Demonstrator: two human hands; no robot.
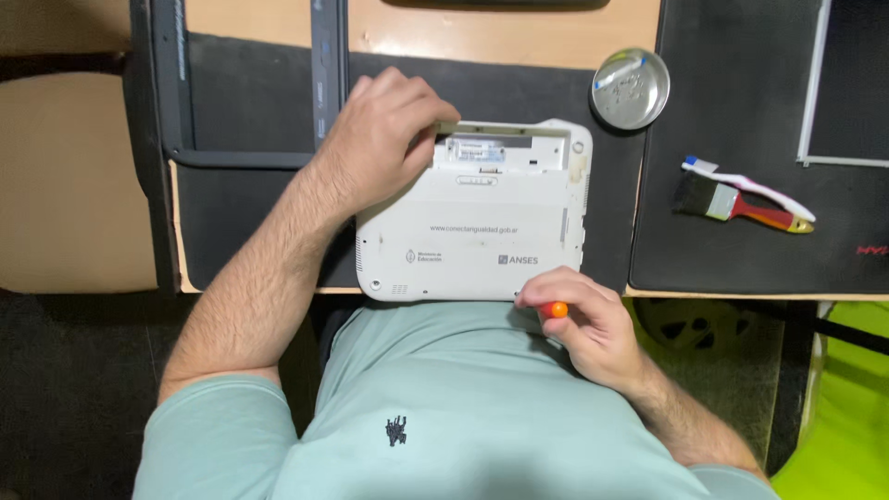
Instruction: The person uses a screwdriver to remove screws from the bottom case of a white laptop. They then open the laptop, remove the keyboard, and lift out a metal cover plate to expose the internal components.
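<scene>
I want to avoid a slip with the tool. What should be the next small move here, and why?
Probably set the screwdriver tip squarely into a screw at the near edge of the white laptop, while the left hand holds down the far corner. The right hand has the orange-handled tool at that edge, and the small metal dish lies ready for loose parts.

Even overhead light falls softly across the counter point(519, 37); a metal dish point(631, 89) glints, shadows stay faint, focus sharp.
</scene>
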